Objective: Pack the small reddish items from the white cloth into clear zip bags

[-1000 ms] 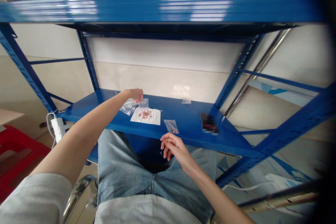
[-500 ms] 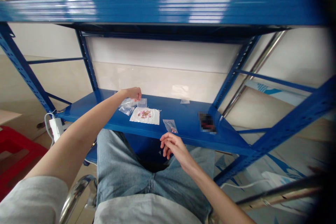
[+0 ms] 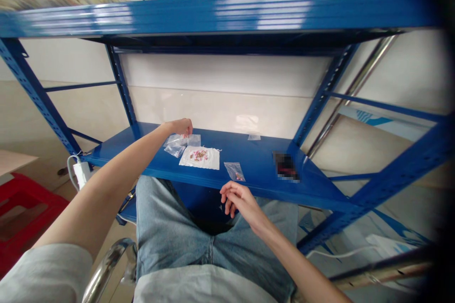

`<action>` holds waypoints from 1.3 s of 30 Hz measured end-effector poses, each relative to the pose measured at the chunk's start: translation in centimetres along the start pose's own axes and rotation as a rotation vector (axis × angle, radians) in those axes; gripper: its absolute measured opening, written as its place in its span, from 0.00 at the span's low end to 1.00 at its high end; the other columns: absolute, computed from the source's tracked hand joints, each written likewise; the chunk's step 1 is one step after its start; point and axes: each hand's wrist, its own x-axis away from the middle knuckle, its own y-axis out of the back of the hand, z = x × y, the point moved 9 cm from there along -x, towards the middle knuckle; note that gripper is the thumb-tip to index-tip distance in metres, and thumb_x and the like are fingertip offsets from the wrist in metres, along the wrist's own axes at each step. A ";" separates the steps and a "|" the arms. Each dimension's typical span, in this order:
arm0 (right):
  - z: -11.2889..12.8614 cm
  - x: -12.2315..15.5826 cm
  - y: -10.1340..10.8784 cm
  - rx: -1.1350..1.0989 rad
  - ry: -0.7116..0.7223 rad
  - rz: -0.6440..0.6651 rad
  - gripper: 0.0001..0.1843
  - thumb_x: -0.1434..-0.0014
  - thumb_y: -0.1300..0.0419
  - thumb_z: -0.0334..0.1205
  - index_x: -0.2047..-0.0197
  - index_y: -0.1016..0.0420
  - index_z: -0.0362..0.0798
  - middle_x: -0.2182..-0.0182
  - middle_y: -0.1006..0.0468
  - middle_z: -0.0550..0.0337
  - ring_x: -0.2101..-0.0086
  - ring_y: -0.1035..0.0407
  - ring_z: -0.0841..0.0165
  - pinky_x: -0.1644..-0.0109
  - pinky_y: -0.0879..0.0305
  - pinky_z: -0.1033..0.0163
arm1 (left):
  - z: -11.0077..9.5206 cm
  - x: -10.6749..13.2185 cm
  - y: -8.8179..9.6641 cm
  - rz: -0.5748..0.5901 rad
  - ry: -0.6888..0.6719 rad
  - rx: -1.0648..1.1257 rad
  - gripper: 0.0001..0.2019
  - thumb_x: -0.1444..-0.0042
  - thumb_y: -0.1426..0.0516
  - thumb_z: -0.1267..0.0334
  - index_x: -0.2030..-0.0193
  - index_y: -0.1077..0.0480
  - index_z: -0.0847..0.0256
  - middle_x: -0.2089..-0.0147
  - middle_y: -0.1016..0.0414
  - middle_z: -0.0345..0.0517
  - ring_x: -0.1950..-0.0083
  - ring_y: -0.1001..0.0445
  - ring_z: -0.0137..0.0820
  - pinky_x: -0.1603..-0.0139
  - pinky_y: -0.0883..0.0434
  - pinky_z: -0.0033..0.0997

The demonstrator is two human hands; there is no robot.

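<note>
My left hand (image 3: 182, 127) reaches out over the blue shelf (image 3: 256, 163) and pinches a small clear plastic bag (image 3: 175, 145) from a little pile of them. Just right of the pile lies a white cloth (image 3: 200, 158) with several small pink and brown beads (image 3: 199, 154) on it. A small clear bag with something red inside (image 3: 234, 171) lies near the shelf's front edge. My right hand (image 3: 239, 200) hovers below that edge, over my lap, with its fingers loosely curled and nothing visible in them.
A dark blurred object (image 3: 285, 166) lies at the shelf's right end, and a tiny clear bag (image 3: 253, 137) near the back wall. A white power strip (image 3: 81, 172) hangs at the left; a red stool (image 3: 21, 215) stands beyond. An upper shelf (image 3: 220, 12) spans overhead.
My left hand stays on the clear bags, shifting them slightly. My right hand has barely moved below the shelf edge. The view has drifted a little.
</note>
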 end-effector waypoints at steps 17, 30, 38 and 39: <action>0.3 0.3 -0.3 -0.010 -0.032 -0.002 0.08 0.41 0.46 0.41 0.61 0.30 0.46 0.71 0.27 0.62 0.79 0.28 0.73 0.82 0.40 0.72 | -0.3 -0.1 0.6 -0.065 -0.099 -0.091 0.14 0.60 0.44 0.79 0.68 0.20 0.66 0.70 0.19 0.46 0.70 0.25 0.26 0.69 0.35 0.19; 0.4 0.3 -0.3 0.000 -0.019 0.010 0.08 0.40 0.46 0.41 0.61 0.30 0.47 0.71 0.27 0.62 0.79 0.29 0.73 0.81 0.40 0.71 | -0.9 0.8 2.0 -0.071 -0.041 0.048 0.13 0.62 0.46 0.77 0.71 0.21 0.68 0.73 0.20 0.48 0.70 0.24 0.31 0.64 0.31 0.26; 3.1 0.3 2.1 0.399 0.251 -0.195 0.11 0.40 0.50 0.32 0.62 0.27 0.50 0.67 0.25 0.57 0.67 0.27 0.65 0.68 0.30 0.62 | 2.5 5.9 4.6 -0.398 0.124 0.456 0.13 0.46 0.44 0.70 0.55 0.26 0.70 0.58 0.18 0.56 0.64 0.20 0.32 0.66 0.27 0.25; 4.0 0.4 2.4 0.518 0.329 -0.244 0.14 0.41 0.50 0.29 0.62 0.24 0.50 0.63 0.24 0.55 0.61 0.27 0.63 0.60 0.28 0.58 | 3.3 6.9 3.7 -0.461 0.148 0.509 0.14 0.43 0.46 0.68 0.50 0.29 0.70 0.52 0.19 0.59 0.61 0.19 0.32 0.65 0.27 0.24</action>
